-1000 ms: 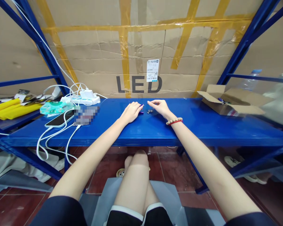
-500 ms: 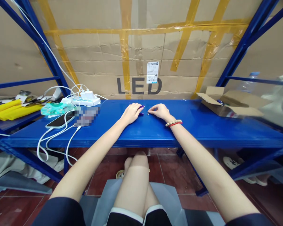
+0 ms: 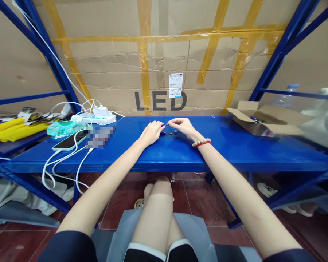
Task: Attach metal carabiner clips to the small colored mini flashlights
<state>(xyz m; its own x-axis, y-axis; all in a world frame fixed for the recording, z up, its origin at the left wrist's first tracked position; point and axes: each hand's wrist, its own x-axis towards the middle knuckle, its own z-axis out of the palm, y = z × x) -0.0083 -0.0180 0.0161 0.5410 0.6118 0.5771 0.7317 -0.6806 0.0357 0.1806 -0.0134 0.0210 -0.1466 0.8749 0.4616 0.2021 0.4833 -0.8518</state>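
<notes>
one metal piece (image 3: 167,124), pinched in my right hand (image 3: 181,126), now meets the purple tube (image 3: 163,125) my left hand (image 3: 151,132) grips mid-frame.

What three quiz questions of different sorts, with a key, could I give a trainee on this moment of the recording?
1. Multiple choice: what does the left hand hold?
A. a phone
B. a purple piece
C. a yellow roll
2. True or false: the carton stands with its flaps open.
3. Short answer: is the bracelet worn on the person's own left or right?

Key:
1. B
2. True
3. Right
</notes>
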